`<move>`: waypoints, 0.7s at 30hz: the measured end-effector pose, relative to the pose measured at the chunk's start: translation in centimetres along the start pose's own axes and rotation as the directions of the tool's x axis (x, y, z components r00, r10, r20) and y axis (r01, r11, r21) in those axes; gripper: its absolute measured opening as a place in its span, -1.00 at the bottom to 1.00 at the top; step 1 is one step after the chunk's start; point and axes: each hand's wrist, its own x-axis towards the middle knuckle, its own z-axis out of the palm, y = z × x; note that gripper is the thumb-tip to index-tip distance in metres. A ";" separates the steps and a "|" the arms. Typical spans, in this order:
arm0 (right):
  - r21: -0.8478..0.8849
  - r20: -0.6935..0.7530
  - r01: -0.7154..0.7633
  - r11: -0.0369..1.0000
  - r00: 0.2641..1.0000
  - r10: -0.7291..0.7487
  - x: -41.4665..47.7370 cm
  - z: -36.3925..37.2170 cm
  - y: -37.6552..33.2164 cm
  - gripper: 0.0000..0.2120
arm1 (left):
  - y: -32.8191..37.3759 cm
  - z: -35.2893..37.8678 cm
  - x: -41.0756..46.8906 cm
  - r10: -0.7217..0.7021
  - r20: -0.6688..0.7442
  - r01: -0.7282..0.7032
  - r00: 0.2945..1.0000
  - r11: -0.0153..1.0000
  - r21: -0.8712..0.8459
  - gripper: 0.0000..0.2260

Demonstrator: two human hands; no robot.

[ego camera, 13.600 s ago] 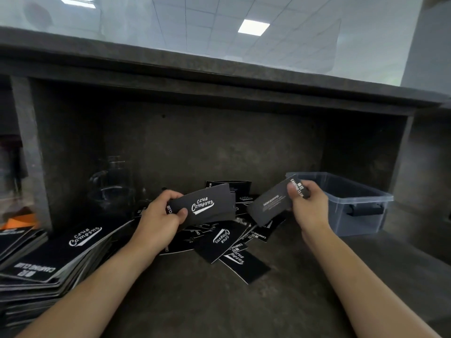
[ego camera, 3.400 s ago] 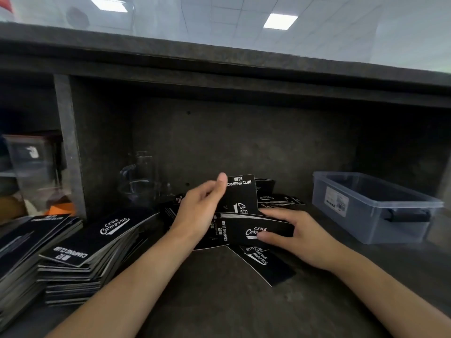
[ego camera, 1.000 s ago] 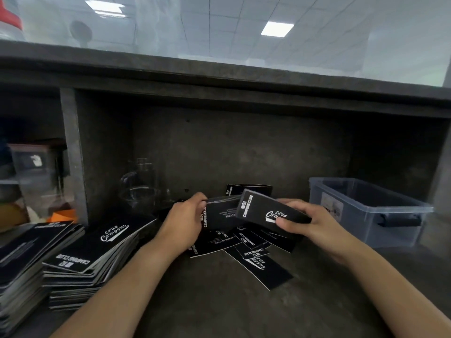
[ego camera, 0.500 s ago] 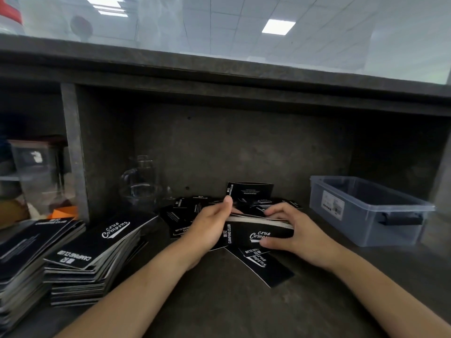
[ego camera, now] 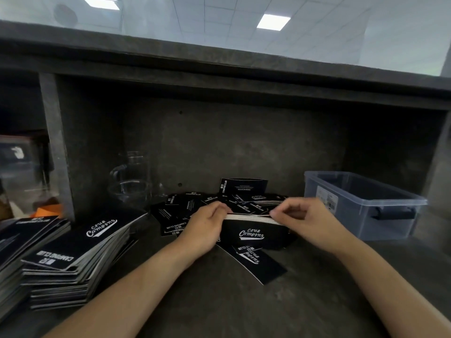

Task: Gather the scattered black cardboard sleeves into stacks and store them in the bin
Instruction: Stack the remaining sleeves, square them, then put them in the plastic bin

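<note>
Both my hands are on one small stack of sleeves (ego camera: 251,228) stood on edge on the shelf floor (ego camera: 219,301). My left hand (ego camera: 207,228) clamps its left end, and my right hand (ego camera: 300,218) pinches the top right edge with its fingertips (ego camera: 274,214), squaring the pale card edges. Loose sleeves (ego camera: 195,208) are fanned out behind and left of the stack, and one flat sleeve (ego camera: 258,263) lies just in front, partly under it. The bin (ego camera: 361,203) sits to the right, near my right hand, and looks empty from here. I judge these as thin, light card, stiff along the flat but easy to bend or crease, with slick printed faces, so a loose stack will likely slide apart. Best hold is probably both short ends, squeezing inward, thumbs on top, not by one corner. Bigger stacks (ego camera: 73,259) sit at far left, and a glass jug (ego camera: 131,181) stands behind.
</note>
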 end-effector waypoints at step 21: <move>0.292 0.146 -0.626 0.723 0.777 0.613 0.9 1.1 0.7 -0.75 | 0.2 -0.3 -0.7 0.113 0.032 -0.117 0.993 0.979 0.167 -0.59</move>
